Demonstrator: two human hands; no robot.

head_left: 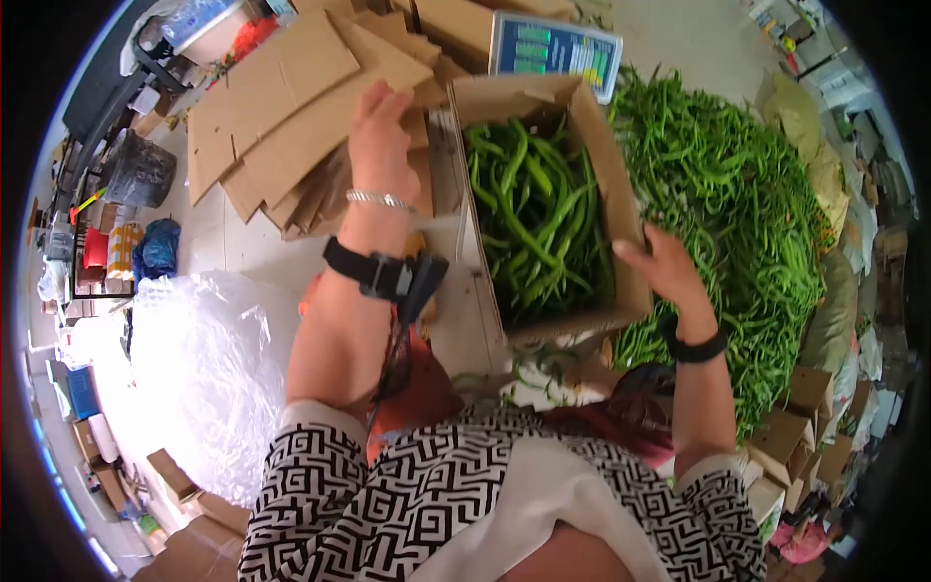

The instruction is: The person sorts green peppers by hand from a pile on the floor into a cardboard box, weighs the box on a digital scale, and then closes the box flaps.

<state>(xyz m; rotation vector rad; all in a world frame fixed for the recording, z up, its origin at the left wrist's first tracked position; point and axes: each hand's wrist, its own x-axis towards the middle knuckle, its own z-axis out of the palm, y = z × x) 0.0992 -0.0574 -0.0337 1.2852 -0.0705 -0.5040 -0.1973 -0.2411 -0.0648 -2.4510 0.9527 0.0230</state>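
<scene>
A cardboard box (609, 175) open at the top stands in front of me, filled with long green chili peppers (529, 209). My right hand (671, 272) is at the box's right wall, its thumb over the rim and its fingers on the outer side. To the left of the box, my left hand (381, 141) is raised over flattened cardboard, holding nothing, with its fingers loosely bent and apart. A digital scale display (555, 53) with green digits shows just behind the box.
A large heap of green chili peppers (722, 184) spreads along the box's right side. Flattened cardboard sheets (276, 92) are stacked at the upper left. Clear plastic wrap (199, 369) lies at the left, with a dark bucket (141, 167) beyond it. More cartons (784, 436) sit at the lower right.
</scene>
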